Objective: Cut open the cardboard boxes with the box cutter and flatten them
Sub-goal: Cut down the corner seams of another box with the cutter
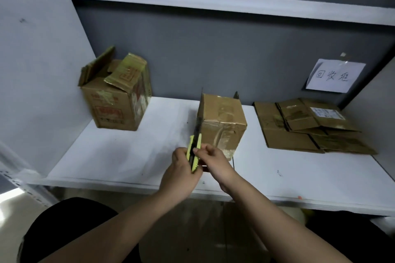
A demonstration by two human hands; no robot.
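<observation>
My left hand [181,174] is gripping the yellow-green box cutter [194,151], fingers curled round the lower part of its handle, while my right hand [213,161] is pinching the same handle from the other side, thumb and forefinger meeting near the middle of it. The cutter is pointing away from me, its dark blade running up along the left edge of the taped box [222,121], though I cannot tell whether the blade is touching the cardboard. That box is sitting upright in the middle of the white shelf [119,156], just beyond my hands, with glossy tape crossing its top and running down its near face. Well off to the left, the open box [116,100] is standing near the side wall, its top flaps sticking up and bent, red print showing on its front. On the right, the flattened boxes [307,126] are lying in an overlapping stack on the shelf, one carrying a white label. Above them a paper sign [334,76] with handwritten characters is hanging taped to the grey back wall [213,49].
</observation>
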